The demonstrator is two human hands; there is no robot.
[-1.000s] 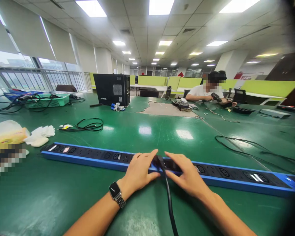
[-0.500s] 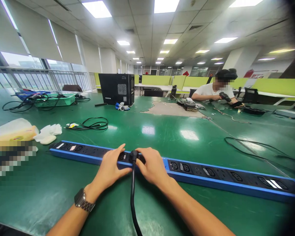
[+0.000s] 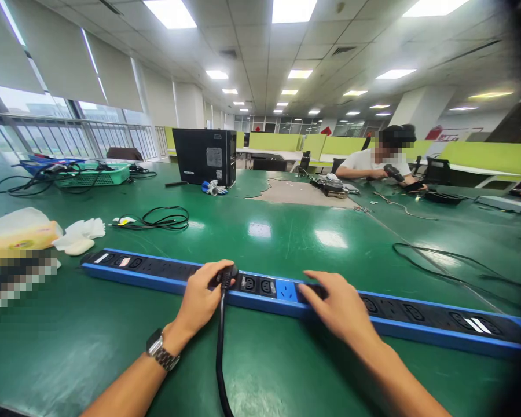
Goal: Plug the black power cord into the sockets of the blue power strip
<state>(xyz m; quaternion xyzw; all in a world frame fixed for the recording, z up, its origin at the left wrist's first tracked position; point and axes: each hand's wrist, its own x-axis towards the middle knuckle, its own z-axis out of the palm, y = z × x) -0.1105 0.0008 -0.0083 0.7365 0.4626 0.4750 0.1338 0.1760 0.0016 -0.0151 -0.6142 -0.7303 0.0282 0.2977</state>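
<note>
A long blue power strip (image 3: 260, 302) with black sockets lies across the green table in front of me. Near its middle, a black power plug (image 3: 226, 279) on a thick cord sits at a socket. My left hand (image 3: 205, 292), with a watch on the wrist, is closed around this plug, thumb and index finger on its sides. The cord runs down toward the bottom edge of the view. My right hand (image 3: 336, 301) is over the strip, right of the blue socket (image 3: 286, 291), thumb and fingers apart and holding nothing. It hides several sockets.
A black computer case (image 3: 204, 155) stands at the back, with gloves (image 3: 214, 187) beside it. Coiled black cable (image 3: 165, 219), tissues (image 3: 81, 233) and a green basket (image 3: 96, 176) are on the left. A loose cable (image 3: 443, 255) lies right. Across the table, a person (image 3: 375, 165) holds a power drill.
My right hand has left the plug and moved right along the strip, its fingers spread. My left hand has closed on the plug.
</note>
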